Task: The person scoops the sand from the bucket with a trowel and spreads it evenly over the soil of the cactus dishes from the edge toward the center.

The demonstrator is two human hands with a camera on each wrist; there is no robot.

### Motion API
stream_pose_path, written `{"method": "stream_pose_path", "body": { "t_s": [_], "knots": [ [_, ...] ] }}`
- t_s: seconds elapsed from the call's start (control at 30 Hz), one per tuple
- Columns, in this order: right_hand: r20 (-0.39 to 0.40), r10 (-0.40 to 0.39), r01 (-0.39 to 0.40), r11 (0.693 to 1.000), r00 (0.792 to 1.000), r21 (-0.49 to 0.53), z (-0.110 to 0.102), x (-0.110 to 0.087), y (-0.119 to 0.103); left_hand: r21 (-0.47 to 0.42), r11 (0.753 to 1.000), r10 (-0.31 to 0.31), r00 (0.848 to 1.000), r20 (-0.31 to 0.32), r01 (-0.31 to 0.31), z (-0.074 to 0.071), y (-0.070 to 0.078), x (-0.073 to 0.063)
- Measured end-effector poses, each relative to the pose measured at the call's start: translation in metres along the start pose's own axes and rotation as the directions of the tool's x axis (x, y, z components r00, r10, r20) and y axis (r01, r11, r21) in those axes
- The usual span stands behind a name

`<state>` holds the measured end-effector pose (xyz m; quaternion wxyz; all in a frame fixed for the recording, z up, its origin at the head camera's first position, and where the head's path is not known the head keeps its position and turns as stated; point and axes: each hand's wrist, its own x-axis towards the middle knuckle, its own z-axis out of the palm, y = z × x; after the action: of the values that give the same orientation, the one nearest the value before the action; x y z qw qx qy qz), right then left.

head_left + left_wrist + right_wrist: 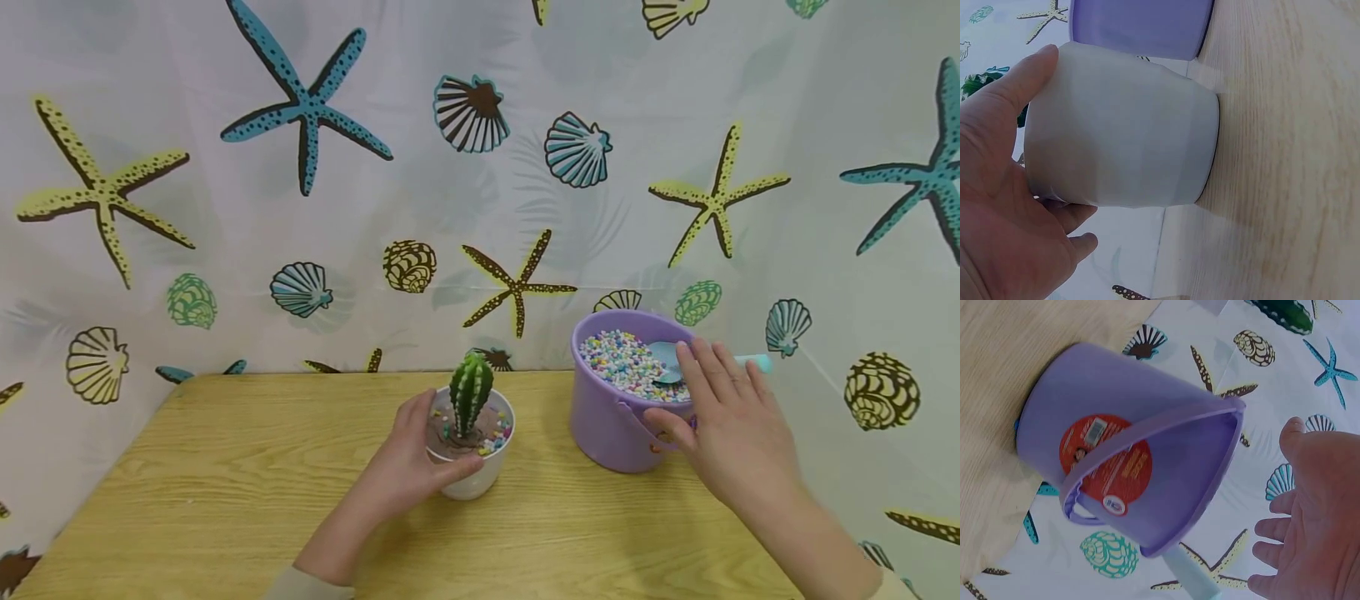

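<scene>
In the head view, my left hand (405, 467) grips a white flowerpot (478, 482) at its rim, thumb on the near side. A ribbed green cactus (471, 393) stands upright in brown soil, with small coloured pellets scattered on it. The left wrist view shows the pot's plain wall (1122, 131) with its base at the tabletop. My right hand (738, 425) reaches over the right side of a purple bucket (603, 425), fingers extended and holding nothing. Multicoloured pellets (618, 358) fill the bucket. A light blue shovel (663, 354) lies in them, partly hidden behind my right fingers.
The bucket's handle (1154, 425) hangs down its side, over a red round label (1107, 465). The shovel's grip (759, 363) sticks out past the rim on the right. Behind the wooden table (225, 483) hangs a white cloth (375, 183) printed with starfish and shells.
</scene>
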<state>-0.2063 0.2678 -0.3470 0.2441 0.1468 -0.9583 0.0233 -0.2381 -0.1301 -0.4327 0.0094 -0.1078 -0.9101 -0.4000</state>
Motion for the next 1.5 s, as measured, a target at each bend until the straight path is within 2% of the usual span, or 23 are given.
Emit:
{"method": "stream_pose_path", "body": {
  "t_s": [0.3, 0.67, 0.9, 1.3, 1.5],
  "knots": [
    [0.026, 0.041, -0.041, 0.999, 0.999, -0.019, -0.002, 0.002, 0.032, -0.039, 0.999, 0.019, 0.999, 0.036, -0.018, -0.004, -0.005, -0.001],
    [0.022, 0.074, -0.073, 0.997, 0.997, -0.031, -0.004, 0.009, 0.058, -0.114, 0.993, -0.011, 0.996, 0.091, 0.022, -0.005, -0.005, 0.0],
    [0.049, 0.065, -0.063, 0.997, 0.997, -0.047, -0.004, 0.014, 0.069, -0.14, 0.99, 0.006, 0.998, 0.056, 0.002, 0.001, -0.008, 0.003],
    [0.072, 0.034, -0.028, 0.996, 0.997, -0.084, -0.004, 0.029, 0.082, -0.147, 0.988, -0.044, 0.999, 0.03, 0.048, 0.002, -0.006, 0.002],
    [0.164, 0.065, -0.049, 0.994, 0.984, -0.096, -0.008, 0.037, 0.086, -0.15, 0.988, -0.03, 0.999, 0.026, 0.034, 0.003, -0.006, 0.003]
  ]
}}
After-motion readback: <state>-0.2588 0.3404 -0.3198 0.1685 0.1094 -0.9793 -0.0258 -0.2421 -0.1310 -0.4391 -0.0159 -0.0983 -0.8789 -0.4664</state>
